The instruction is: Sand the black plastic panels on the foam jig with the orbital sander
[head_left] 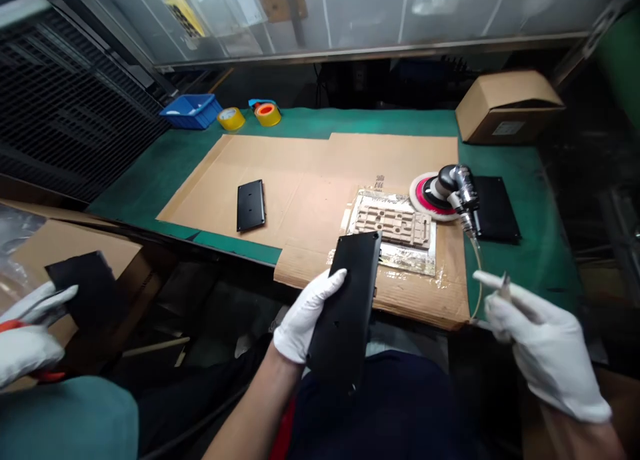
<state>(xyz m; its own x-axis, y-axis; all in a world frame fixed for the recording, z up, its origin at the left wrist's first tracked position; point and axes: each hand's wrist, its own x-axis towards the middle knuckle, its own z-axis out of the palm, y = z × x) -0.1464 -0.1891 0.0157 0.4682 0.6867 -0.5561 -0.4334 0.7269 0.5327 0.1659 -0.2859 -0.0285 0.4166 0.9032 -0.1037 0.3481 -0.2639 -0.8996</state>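
My left hand (313, 313), in a white glove, grips a flat black panel (347, 307) by its left edge and holds it tilted in front of my body. Off to the right, my gloved right hand (540, 340) is closed with its index finger stretched out. A short dark tip pokes up from its grasp, but the kind of thing is too blurred to make out. Beyond the held panel, a beige fixture block (393, 225) with recesses lies on a taped board (365, 203). An air-powered disc polisher (440, 190) rests at the fixture's right.
Cardboard (305, 173) covers part of the green bench (150, 173). A smaller black panel (251, 205) lies left, another black panel (497, 210) right. Tape rolls (231, 119), a blue bin (193, 111) and a carton (507, 107) stand behind. A co-worker's gloved hands (30, 333) hold another dark panel.
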